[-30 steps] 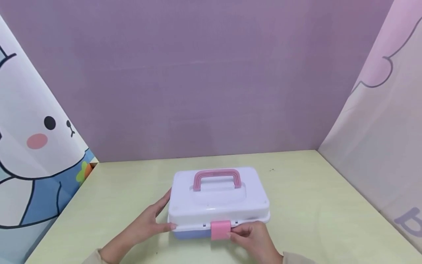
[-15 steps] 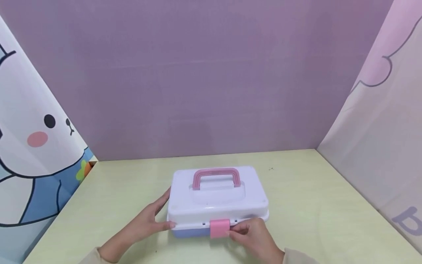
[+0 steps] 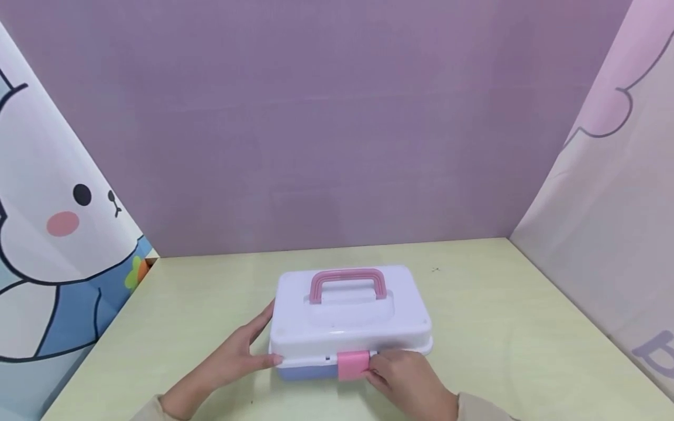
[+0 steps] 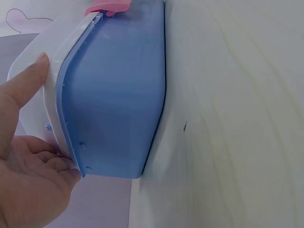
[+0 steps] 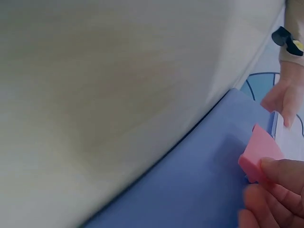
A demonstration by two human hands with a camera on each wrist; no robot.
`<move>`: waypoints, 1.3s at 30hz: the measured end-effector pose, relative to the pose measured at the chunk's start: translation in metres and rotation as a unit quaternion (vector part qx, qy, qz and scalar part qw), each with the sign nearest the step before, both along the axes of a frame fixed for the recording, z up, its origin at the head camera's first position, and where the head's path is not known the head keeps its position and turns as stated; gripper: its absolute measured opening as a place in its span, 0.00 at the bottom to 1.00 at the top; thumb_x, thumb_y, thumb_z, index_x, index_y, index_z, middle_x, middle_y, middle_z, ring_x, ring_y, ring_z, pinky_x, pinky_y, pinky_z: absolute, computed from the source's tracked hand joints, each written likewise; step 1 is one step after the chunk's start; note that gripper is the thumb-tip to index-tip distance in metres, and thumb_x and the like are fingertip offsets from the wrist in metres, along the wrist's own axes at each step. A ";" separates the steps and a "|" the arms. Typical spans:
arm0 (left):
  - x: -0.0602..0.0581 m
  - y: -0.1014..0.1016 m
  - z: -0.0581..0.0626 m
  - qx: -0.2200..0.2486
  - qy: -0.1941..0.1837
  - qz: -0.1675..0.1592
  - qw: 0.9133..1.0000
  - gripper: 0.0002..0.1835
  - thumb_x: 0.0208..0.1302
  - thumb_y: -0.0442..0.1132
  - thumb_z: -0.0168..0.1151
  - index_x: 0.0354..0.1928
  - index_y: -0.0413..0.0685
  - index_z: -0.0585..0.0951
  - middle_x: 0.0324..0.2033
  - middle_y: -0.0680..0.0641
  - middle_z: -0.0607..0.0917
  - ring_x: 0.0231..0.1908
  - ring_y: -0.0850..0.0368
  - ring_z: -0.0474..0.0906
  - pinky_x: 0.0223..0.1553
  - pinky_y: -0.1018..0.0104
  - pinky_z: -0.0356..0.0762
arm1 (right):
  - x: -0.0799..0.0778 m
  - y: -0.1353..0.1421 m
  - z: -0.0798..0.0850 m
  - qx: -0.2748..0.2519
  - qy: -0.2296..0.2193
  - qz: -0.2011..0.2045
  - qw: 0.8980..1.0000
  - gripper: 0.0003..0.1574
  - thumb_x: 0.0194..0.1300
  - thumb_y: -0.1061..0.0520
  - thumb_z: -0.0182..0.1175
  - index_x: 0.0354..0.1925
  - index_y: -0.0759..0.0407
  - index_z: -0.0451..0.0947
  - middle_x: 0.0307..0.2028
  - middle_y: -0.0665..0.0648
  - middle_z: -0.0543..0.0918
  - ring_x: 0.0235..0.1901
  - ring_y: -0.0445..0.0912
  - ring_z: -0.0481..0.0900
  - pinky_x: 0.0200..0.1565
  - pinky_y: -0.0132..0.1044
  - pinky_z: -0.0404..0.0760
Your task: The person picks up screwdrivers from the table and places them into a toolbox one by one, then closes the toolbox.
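Note:
A plastic storage box with a white lid, a blue base and a pink carry handle stands on the table, its lid down. My left hand holds its front left corner, the thumb on the lid's rim and the fingers along the left side, curled at the lid's edge in the left wrist view. At the front, my right hand pinches the right edge of the pink latch. In the right wrist view the latch stands tilted out from the blue wall, with the thumb on it. The box's contents are hidden.
The pale table extends around the box on all sides. A purple panel rises behind it. Printed cloth hangs at the left and a pale cloth at the right.
My right hand has rolled over at the latch, its knuckles turning up and its fingers moving further behind the latch's right edge. My left hand and the box have stayed in place.

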State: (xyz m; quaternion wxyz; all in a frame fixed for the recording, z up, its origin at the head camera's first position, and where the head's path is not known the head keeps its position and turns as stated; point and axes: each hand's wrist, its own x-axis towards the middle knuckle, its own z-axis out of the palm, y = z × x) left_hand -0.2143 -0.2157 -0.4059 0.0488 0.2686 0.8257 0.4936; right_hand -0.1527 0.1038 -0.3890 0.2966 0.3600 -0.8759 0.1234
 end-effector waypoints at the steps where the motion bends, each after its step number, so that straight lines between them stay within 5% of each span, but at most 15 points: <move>1: 0.000 0.000 0.000 0.001 0.000 -0.001 1.000 0.51 0.51 0.42 0.72 0.73 0.48 0.52 0.72 0.39 0.54 0.69 0.36 0.49 0.61 0.82 0.51 | 0.000 0.000 0.000 0.002 0.019 0.005 1.000 0.18 0.43 0.52 0.72 0.17 0.48 0.70 0.15 0.39 0.67 0.18 0.30 0.61 0.23 0.18 0.62; 5: 0.000 0.000 0.001 0.001 -0.002 -0.003 1.000 0.51 0.52 0.42 0.72 0.73 0.48 0.52 0.72 0.39 0.54 0.69 0.37 0.49 0.61 0.83 0.50 | -0.003 0.000 -0.002 0.011 0.069 0.018 0.997 0.15 0.46 0.52 0.68 0.22 0.51 0.69 0.21 0.44 0.68 0.24 0.37 0.66 0.29 0.25 0.66; 8: 0.000 0.000 0.002 -0.001 -0.001 -0.003 1.000 0.51 0.52 0.43 0.72 0.73 0.47 0.51 0.72 0.38 0.54 0.69 0.36 0.49 0.61 0.82 0.50 | -0.005 -0.001 -0.003 0.018 0.104 0.026 0.994 0.09 0.58 0.51 0.59 0.27 0.54 0.71 0.27 0.47 0.71 0.29 0.41 0.69 0.35 0.30 0.68; 12: 0.000 0.000 0.002 -0.003 0.001 -0.004 1.000 0.51 0.52 0.44 0.71 0.73 0.46 0.51 0.71 0.38 0.54 0.69 0.36 0.50 0.61 0.82 0.51 | -0.009 -0.003 -0.004 0.012 0.190 0.032 0.981 0.17 0.73 0.50 0.44 0.35 0.55 0.77 0.34 0.51 0.77 0.34 0.45 0.73 0.39 0.33 0.72; 15: 0.000 0.000 0.002 -0.003 -0.002 -0.004 1.000 0.51 0.52 0.44 0.71 0.73 0.47 0.51 0.71 0.38 0.54 0.69 0.36 0.50 0.60 0.83 0.51 | -0.012 -0.004 -0.005 0.003 0.234 0.028 0.972 0.19 0.74 0.49 0.43 0.44 0.55 0.78 0.42 0.56 0.81 0.40 0.51 0.76 0.48 0.38 0.73; 17: 0.000 0.000 0.002 -0.003 -0.003 -0.003 1.000 0.51 0.52 0.44 0.71 0.73 0.47 0.51 0.71 0.38 0.54 0.69 0.36 0.49 0.60 0.83 0.51 | -0.012 -0.003 -0.004 0.005 0.221 0.019 0.975 0.21 0.67 0.47 0.52 0.51 0.58 0.76 0.50 0.60 0.79 0.48 0.54 0.75 0.60 0.42 0.67; 19: -0.001 0.000 0.001 -0.003 -0.002 -0.003 1.000 0.51 0.52 0.44 0.71 0.73 0.47 0.51 0.71 0.38 0.54 0.69 0.36 0.49 0.61 0.82 0.51 | -0.011 -0.002 -0.004 0.016 0.186 -0.001 0.982 0.35 0.56 0.45 0.62 0.57 0.61 0.72 0.57 0.62 0.76 0.55 0.57 0.71 0.69 0.46 0.57; 22: -0.001 0.000 0.001 -0.002 -0.002 -0.004 1.000 0.51 0.52 0.44 0.71 0.73 0.47 0.51 0.72 0.38 0.54 0.69 0.36 0.49 0.61 0.83 0.50 | -0.010 -0.001 -0.002 0.040 0.135 -0.043 0.989 0.58 0.35 0.41 0.73 0.62 0.65 0.66 0.60 0.62 0.73 0.59 0.57 0.69 0.73 0.48 0.44; 24: -0.001 0.000 0.000 -0.002 -0.002 -0.004 1.000 0.51 0.52 0.43 0.71 0.73 0.47 0.51 0.72 0.38 0.54 0.69 0.36 0.49 0.60 0.83 0.50 | -0.009 0.000 -0.001 0.050 0.123 -0.065 0.989 0.64 0.30 0.39 0.76 0.62 0.66 0.65 0.59 0.60 0.75 0.58 0.56 0.70 0.72 0.48 0.47; 30: -0.001 -0.001 0.001 -0.007 -0.003 -0.001 1.000 0.51 0.52 0.44 0.71 0.73 0.47 0.51 0.71 0.38 0.54 0.69 0.36 0.50 0.61 0.82 0.51 | -0.009 -0.003 0.004 0.064 0.120 -0.084 0.987 0.60 0.26 0.39 0.77 0.58 0.64 0.70 0.49 0.58 0.78 0.49 0.54 0.75 0.56 0.51 0.70; 39: 0.001 -0.001 -0.001 -0.014 -0.016 0.006 1.000 0.51 0.52 0.43 0.72 0.74 0.49 0.52 0.72 0.40 0.54 0.70 0.36 0.50 0.64 0.72 0.55 | -0.010 -0.010 0.009 0.078 0.113 -0.102 0.985 0.55 0.20 0.39 0.79 0.49 0.63 0.73 0.43 0.57 0.78 0.42 0.52 0.75 0.50 0.50 0.74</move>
